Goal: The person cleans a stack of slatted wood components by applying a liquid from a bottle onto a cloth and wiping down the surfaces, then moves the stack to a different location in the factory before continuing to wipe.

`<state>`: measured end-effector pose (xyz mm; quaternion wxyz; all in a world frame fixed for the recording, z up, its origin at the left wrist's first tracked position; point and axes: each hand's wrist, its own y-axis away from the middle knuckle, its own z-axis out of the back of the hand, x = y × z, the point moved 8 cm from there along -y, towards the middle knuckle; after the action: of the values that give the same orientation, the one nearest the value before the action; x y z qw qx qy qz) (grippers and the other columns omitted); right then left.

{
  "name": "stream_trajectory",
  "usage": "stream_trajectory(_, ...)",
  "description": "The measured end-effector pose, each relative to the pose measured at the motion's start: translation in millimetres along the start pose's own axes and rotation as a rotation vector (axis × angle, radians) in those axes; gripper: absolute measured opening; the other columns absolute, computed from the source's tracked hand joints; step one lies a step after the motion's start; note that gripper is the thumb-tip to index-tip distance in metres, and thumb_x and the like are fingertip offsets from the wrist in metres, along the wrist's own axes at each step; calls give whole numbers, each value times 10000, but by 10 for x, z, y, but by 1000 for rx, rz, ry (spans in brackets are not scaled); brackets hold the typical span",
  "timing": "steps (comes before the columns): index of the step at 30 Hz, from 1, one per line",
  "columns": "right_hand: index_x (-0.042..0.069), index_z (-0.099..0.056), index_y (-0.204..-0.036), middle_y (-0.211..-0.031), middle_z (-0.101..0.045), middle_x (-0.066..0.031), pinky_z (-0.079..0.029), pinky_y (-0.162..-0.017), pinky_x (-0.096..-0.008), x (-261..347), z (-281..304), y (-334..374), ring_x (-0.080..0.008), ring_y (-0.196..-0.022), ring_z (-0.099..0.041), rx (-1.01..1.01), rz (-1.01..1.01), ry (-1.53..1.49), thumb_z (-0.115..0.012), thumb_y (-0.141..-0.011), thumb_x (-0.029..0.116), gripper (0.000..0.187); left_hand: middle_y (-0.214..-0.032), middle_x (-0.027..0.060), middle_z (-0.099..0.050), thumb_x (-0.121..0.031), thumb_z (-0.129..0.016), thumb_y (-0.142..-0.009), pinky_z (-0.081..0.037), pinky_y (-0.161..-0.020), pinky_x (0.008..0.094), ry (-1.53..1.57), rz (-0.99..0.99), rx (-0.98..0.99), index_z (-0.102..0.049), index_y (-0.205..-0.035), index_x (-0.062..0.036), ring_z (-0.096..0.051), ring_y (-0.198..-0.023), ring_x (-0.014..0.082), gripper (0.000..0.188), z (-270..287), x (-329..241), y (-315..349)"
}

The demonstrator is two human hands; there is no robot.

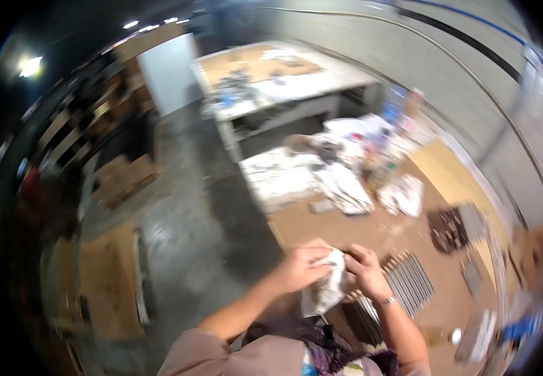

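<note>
My left hand (306,268) is closed around a crumpled white rag (326,293), which hangs down in front of me over the table's near edge. Close beside it, my right hand (367,272) has its fingers curled at the rag's right side. Whatever is between those fingers is blurred and too small to name. To the right of my right hand lies a row of grey metal rods (410,285) with copper-coloured ends. Under my right forearm is a second bunch of metal rods (367,318), partly hidden by the arm.
White rags (345,188) and bottles (393,103) crowd the far part of the brown tabletop (299,222). A dark heap of small parts (448,230) lies to the right. Beyond stands another workbench (340,84). Flat cardboard (112,282) is on the left.
</note>
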<state>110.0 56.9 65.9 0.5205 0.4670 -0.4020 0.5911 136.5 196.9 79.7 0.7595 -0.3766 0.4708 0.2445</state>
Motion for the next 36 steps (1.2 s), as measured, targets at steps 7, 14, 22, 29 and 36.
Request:
stream_trajectory(7, -7, -594, -1097, -1044, -645, -40, -485, -774, -258, -346, 434, 649, -93, -908, -578, -191, -40, -392, -579, -893, 80, 222, -1107, 97, -591, -5, -679, -781, -486, -815, 294, 325, 335, 249, -604, -1057, 1, -577, -1004, 144, 287, -891, 682, -167)
stream_trajectory(14, -13, -593, -1010, -1067, -619, -102, -506, -812, -317, -920, 715, 2803, -155, -825, -601, -847, -495, -7, -653, -809, 57, 221, -1098, 128, -615, -60, -563, -909, -543, -812, 357, 509, 640, -10, -497, -1247, 29, -640, -957, 209, 355, -446, 1303, -452)
stream_trajectory(22, 30, -304, -1427, -1415, -394, -163, -358, -1092, -423, -1780, 1194, 4063, -304, -1297, -433, -1603, -396, -1, -843, -617, 112, 976, -1099, 129, -637, -22, -576, -882, -516, -897, 354, 733, 651, 223, -540, -1189, 49, -644, -987, 225, 318, -1164, 1105, -646)
stream_trajectory(29, 47, -487, -1242, -1143, -588, -63, -447, -988, -340, -1614, 1719, 3501, -183, -1075, -562, -1437, -339, -55, -849, -544, 101, 788, -1103, 135, -652, -12, -531, -925, -529, -858, 341, 822, 654, 343, -549, -1189, 71, -656, -972, 212, 277, -1750, 913, -660)
stream_trajectory(36, 38, -554, -1183, -1008, -643, -109, -505, -894, -336, -703, 1736, 2442, -238, -955, -638, -948, -322, 566, -807, -508, 155, 731, -1083, 155, -657, 38, -478, -902, -541, -843, 358, 884, 730, 243, -544, -1178, 92, -665, -962, 236, 289, -1864, 1072, -632)
